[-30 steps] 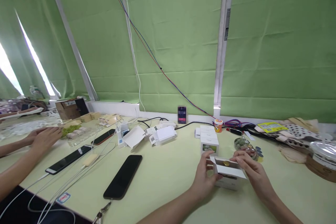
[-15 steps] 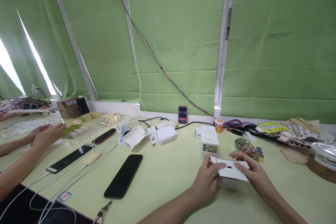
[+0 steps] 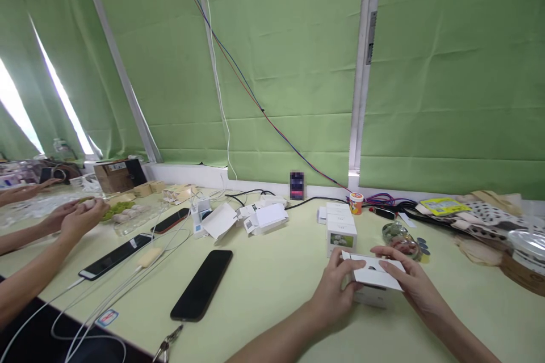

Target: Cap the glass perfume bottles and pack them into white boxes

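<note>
A small white cardboard box is between my two hands above the table's near right part. Its white flap stands out toward me, with a small dark hole near the middle. My left hand grips the box's left side, thumb on the flap. From the right, my right hand holds it with the thumb on the flap and the fingers behind. Just beyond my left fingers stands a row of white boxes, the front one bearing a picture of white flowers. The inside of the held box is hidden.
A black phone and keys lie left of my arms. Opened white boxes, charging cables and more phones are further back. A plastic bag and a lidded cup are on the right. Another person's hands work at far left.
My hands and the white box stay nearly in place, with only a slight shift of the fingers on the flap. At far left, the other person's hands have moved slightly.
</note>
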`<state>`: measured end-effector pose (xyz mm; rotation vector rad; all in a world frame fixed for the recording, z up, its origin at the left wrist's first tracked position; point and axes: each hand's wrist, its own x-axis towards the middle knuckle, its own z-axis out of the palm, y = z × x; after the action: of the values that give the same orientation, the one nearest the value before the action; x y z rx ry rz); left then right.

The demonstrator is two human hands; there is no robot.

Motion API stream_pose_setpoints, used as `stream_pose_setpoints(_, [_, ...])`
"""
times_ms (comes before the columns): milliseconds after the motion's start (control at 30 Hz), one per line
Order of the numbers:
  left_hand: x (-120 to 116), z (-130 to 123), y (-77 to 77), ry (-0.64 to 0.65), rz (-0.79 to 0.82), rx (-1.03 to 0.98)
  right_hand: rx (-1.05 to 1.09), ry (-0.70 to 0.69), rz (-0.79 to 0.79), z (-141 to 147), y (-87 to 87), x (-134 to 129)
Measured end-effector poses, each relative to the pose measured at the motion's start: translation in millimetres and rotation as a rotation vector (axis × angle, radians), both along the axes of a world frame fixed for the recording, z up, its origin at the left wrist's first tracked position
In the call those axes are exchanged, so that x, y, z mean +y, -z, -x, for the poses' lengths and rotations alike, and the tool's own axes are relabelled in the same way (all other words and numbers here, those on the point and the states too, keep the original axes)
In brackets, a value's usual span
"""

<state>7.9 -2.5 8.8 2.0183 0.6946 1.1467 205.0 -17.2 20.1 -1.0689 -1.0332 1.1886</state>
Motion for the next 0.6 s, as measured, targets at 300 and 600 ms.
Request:
stream_pose_setpoints(300, [0, -1, 9.6, -0.013, -0.037, -0.004, -0.044, -0.021, 0.090, 4, -9.6, -5])
stream_pose_setpoints(600, [-3, -9, 14.4, 0.010, 0.271, -0.357, -0.121, -0.050, 0.103, 5, -17.6, -10])
